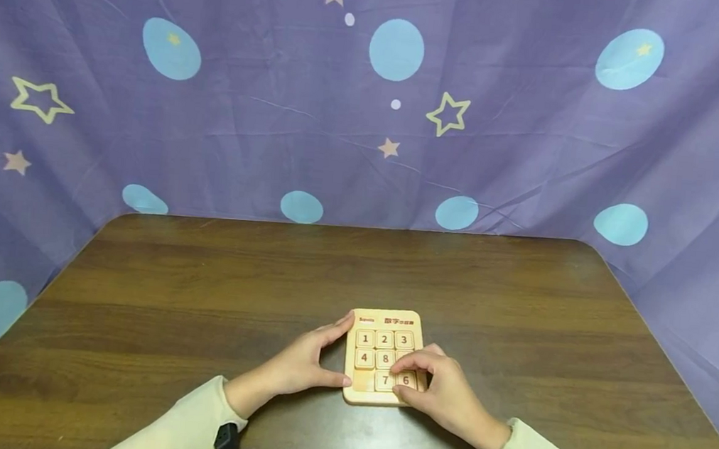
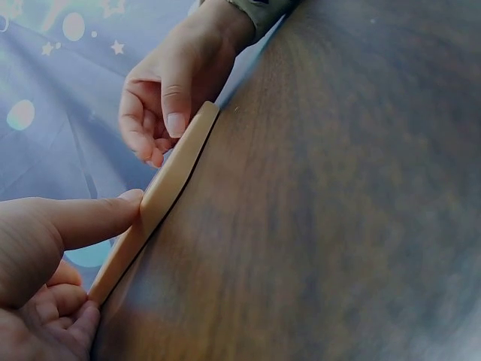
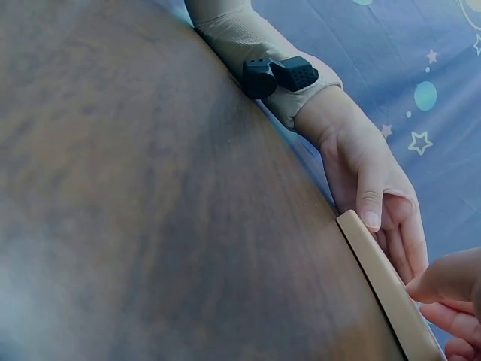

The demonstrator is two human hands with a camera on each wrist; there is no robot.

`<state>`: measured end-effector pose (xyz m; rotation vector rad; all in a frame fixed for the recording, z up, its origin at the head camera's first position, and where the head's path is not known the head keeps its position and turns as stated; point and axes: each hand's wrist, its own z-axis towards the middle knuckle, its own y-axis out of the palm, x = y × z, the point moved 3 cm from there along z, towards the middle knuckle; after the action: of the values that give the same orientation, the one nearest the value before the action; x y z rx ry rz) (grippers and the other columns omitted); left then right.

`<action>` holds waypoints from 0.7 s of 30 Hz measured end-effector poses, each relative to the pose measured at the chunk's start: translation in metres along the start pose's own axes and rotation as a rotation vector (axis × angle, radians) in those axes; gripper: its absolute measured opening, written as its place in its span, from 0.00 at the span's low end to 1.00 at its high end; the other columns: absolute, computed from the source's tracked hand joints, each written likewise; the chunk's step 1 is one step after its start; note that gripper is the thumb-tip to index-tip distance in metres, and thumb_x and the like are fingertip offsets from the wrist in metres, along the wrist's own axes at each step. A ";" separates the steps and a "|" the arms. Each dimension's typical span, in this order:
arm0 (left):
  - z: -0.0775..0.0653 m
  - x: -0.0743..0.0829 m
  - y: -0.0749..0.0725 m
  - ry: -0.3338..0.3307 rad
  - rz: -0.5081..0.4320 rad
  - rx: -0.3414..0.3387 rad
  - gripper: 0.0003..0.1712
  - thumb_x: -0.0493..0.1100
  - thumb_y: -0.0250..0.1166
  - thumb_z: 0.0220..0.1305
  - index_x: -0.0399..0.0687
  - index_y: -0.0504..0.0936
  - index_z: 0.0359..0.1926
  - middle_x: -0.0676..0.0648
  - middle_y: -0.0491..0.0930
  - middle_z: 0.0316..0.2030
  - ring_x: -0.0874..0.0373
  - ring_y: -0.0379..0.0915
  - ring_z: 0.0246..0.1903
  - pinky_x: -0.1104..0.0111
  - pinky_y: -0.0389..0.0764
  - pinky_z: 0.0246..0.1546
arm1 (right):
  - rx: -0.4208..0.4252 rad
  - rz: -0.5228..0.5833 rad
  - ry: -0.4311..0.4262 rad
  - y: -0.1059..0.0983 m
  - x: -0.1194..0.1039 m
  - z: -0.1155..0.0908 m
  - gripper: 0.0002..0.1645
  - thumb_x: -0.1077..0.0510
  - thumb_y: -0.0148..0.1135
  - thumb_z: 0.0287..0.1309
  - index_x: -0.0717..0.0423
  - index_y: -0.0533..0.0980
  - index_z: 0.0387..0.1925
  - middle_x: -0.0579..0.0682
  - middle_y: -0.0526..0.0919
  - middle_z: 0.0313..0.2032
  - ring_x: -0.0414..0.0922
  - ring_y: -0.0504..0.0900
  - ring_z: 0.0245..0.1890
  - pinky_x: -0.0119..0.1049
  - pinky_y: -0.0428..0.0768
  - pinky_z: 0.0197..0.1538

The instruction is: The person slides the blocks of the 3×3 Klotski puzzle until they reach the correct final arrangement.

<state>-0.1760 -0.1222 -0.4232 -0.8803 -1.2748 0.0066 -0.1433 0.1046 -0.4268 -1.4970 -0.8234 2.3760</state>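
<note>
A pale wooden number slide puzzle (image 1: 376, 399) lies on the table, its tiles numbered in dark print. The empty slot (image 1: 363, 380) is at the bottom left, beside the 7 tile (image 1: 383, 381). Along the puzzle's left edge, my left hand (image 1: 296, 363) rests with thumb and forefinger spread, steadying the frame. My right hand (image 1: 444, 389) reaches over the lower right part; its forefinger and thumb tips touch around the 7 and 6 tiles (image 1: 406, 378). That hand hides most of the middle row's right tile. In both wrist views the puzzle's wooden side (image 2: 161, 192) shows edge-on.
The brown wooden table (image 1: 200, 282) extends around the puzzle on all sides. Behind it hangs a purple curtain (image 1: 248, 101) with blue dots and stars. A black device (image 3: 274, 75) is strapped at the left sleeve's cuff.
</note>
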 end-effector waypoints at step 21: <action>0.001 0.000 0.000 -0.006 -0.017 0.000 0.52 0.43 0.74 0.48 0.35 0.55 0.70 0.42 0.52 0.71 0.44 0.47 0.70 0.48 0.49 0.68 | 0.019 -0.040 0.005 0.002 -0.001 0.001 0.15 0.66 0.72 0.36 0.48 0.82 0.30 0.39 0.78 0.30 0.36 0.71 0.32 0.28 0.72 0.32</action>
<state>-0.1765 -0.1218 -0.4229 -0.8698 -1.2877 -0.0047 -0.1433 0.1022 -0.4265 -1.4644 -0.8195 2.3437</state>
